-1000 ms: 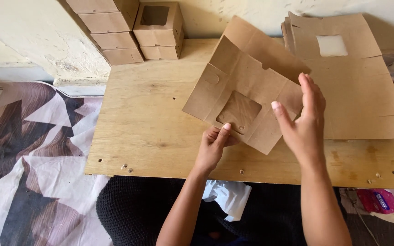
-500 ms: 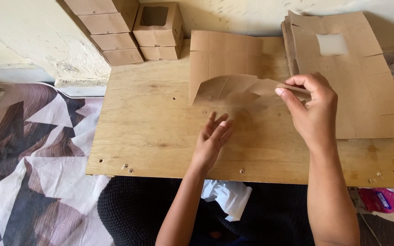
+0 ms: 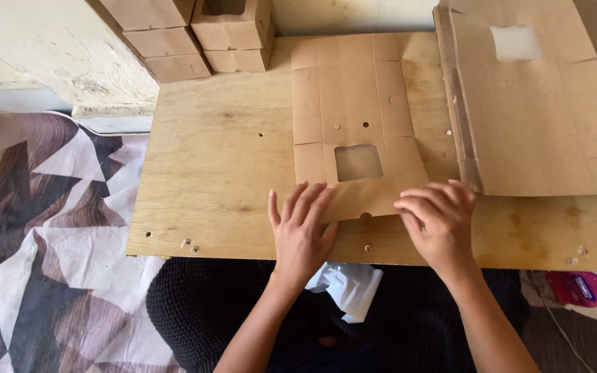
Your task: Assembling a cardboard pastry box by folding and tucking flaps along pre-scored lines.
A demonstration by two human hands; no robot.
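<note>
Both hands, left hand (image 3: 301, 231) and right hand (image 3: 437, 221), press spread fingers on the flat cardboard blank (image 3: 354, 124) (window cut out) near the board's (image 3: 209, 166) front edge.

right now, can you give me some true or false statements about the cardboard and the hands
1. The flat box blank lies open on the wooden board. True.
2. The left hand lifts the blank into the air. False: its fingers press flat on the near edge.
3. The right hand rests at the blank's near right corner. True.
4. The blank has a round window. False: the cutout is square.
5. Folded boxes are stacked at the board's far left. True.
</note>
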